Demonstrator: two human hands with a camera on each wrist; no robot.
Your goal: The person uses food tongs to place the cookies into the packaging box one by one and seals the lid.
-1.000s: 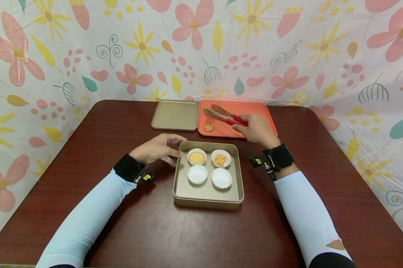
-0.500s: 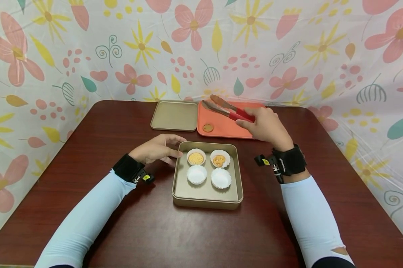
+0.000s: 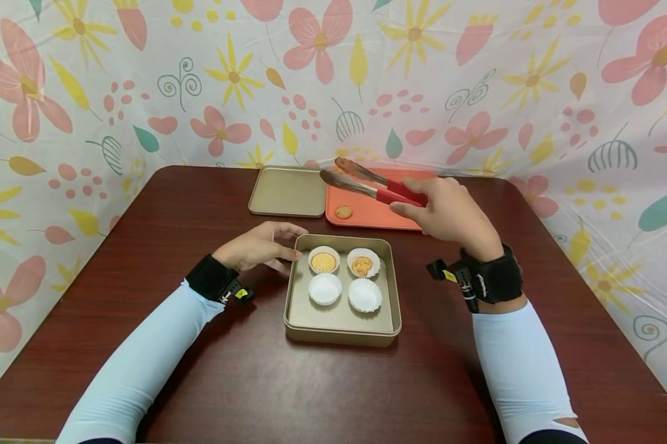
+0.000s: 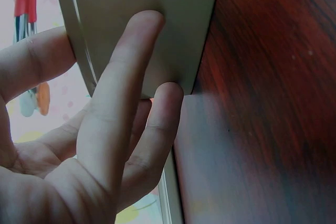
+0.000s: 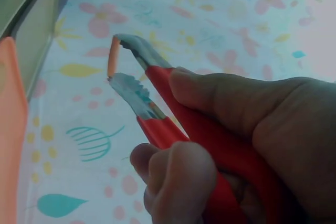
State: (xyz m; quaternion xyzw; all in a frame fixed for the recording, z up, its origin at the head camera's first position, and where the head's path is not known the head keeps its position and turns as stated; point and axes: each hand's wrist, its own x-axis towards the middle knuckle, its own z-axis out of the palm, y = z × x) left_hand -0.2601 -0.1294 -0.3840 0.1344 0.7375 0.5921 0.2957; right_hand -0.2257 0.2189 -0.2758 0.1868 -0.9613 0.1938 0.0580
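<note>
My right hand (image 3: pixel 450 209) grips red-handled tongs (image 3: pixel 390 192) raised over the orange tray (image 3: pixel 391 219). In the right wrist view, a thin tan cookie (image 5: pixel 113 56) sits edge-on between the tong tips. Another round cookie (image 3: pixel 343 212) lies on the tray's near left corner. My left hand (image 3: pixel 256 245) rests against the left side of a gold square tin (image 3: pixel 339 320), fingertips on its outer wall and thumb at the rim. Inside are white paper cups: a dotted yellow cookie (image 3: pixel 323 263) and a pretzel-shaped cookie (image 3: pixel 362 266) fill the back two; the front two are bare.
A gold lid (image 3: pixel 289 191) lies flat at the back of the table, left of the orange tray. The dark wooden table (image 3: pixel 211 382) runs up to a flower-printed cloth (image 3: pixel 333 92) behind. A strapped wrist camera (image 3: pixel 444 271) juts from the right wrist.
The tongs have risen from the tray with a cookie between their tips, leaving one cookie there. My right hand has come back and to the right; the left hand has stayed at the tin.
</note>
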